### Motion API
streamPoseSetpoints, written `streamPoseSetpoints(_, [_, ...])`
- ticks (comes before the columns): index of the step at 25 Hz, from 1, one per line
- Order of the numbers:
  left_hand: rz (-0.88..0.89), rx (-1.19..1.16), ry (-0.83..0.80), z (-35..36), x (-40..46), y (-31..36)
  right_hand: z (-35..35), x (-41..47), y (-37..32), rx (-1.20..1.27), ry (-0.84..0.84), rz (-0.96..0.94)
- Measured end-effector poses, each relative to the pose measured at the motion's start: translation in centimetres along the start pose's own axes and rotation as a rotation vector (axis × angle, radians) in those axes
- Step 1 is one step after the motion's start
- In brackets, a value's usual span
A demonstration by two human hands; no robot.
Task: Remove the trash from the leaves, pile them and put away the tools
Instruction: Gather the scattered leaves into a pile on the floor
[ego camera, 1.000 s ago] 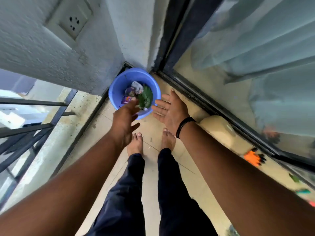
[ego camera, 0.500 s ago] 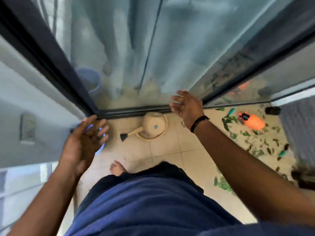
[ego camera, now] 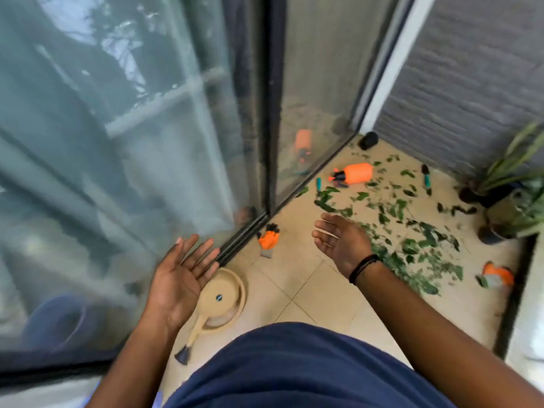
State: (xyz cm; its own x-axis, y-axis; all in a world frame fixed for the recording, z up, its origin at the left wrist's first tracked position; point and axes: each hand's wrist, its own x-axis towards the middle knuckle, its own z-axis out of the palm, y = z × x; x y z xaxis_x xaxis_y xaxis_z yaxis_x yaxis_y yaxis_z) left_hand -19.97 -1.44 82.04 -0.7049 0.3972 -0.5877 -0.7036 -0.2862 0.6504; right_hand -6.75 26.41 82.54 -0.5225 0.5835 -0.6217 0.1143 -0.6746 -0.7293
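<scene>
From your feet, the beige plastic watering can [ego camera: 221,298] lies at eleven o'clock against the glass sliding door [ego camera: 123,160]. The orange glove [ego camera: 268,238] sits at twelve. Scattered green leaves [ego camera: 412,240] spread at two o'clock, the orange spray bottle [ego camera: 354,173] beyond them (nearer the door).

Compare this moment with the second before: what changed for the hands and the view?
The view swung from the blue bucket to the scattered leaves. Left hand and right hand left the bucket, now palms open. Both stay empty; the watering can stays on the floor.
</scene>
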Motion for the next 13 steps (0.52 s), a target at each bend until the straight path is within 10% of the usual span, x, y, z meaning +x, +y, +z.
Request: streamPoseSetpoints(13, [-0.319, 0.75, -0.415, 25.9, 10.4, -13.0, -21.9, 6.7, -4.2, 0.498, 0.59, 0.048])
